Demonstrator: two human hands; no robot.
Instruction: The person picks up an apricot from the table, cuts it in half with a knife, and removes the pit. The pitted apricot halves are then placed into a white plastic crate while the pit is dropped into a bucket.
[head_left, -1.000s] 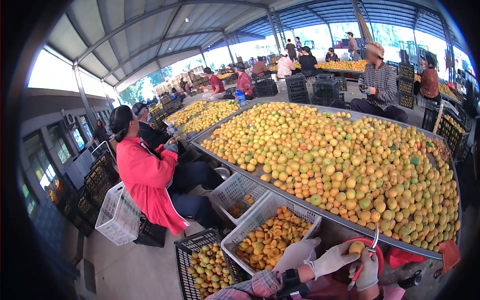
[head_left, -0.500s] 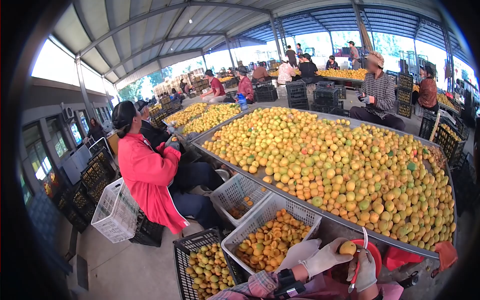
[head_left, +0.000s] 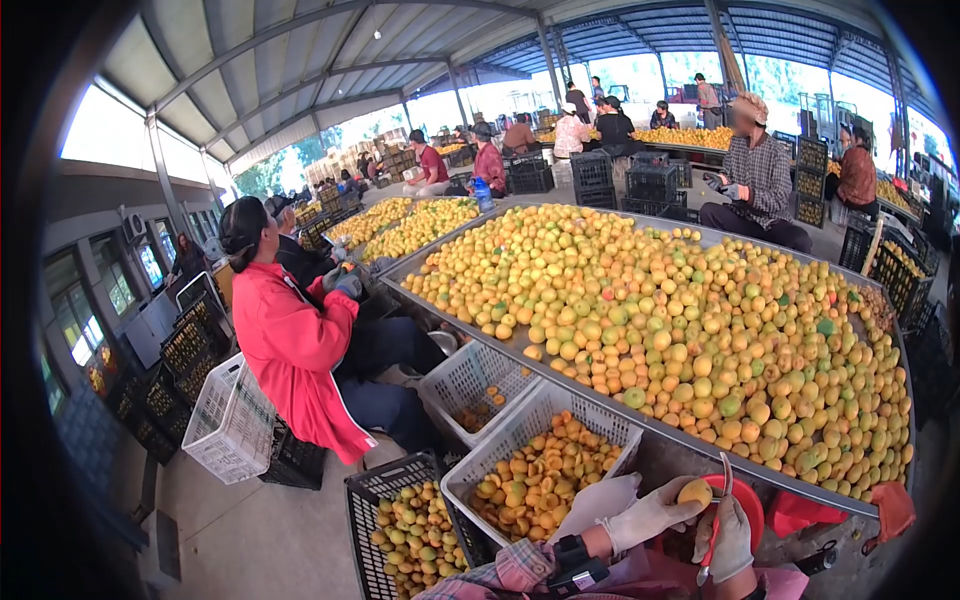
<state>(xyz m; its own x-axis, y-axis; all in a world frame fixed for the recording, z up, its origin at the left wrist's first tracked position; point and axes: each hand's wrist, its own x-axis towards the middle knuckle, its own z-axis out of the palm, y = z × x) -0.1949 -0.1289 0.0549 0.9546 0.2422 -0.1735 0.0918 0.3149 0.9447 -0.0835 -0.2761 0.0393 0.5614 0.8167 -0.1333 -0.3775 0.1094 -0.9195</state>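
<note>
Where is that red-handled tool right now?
In the head view, the red-handled tool is at the lower right, held in the gloved right hand, just beside the yellow fruit in the gloved left hand.

Fruit-processing shed [head_left: 420, 40]; heaped tables [head_left: 520, 342] and crates [head_left: 230, 428] show it.

A co-worker in a red jacket [head_left: 295, 312] sits near a white plastic crate [head_left: 212, 430]. Farther off, a person in a checked shirt [head_left: 765, 175] sits near black crates [head_left: 652, 183]. A blue bottle [head_left: 481, 190] stands near a maroon-clad person [head_left: 489, 165]. A light bulb [head_left: 377, 34] hangs beneath the metal roof [head_left: 280, 40]; windows [head_left: 72, 310] line the left wall.
</note>
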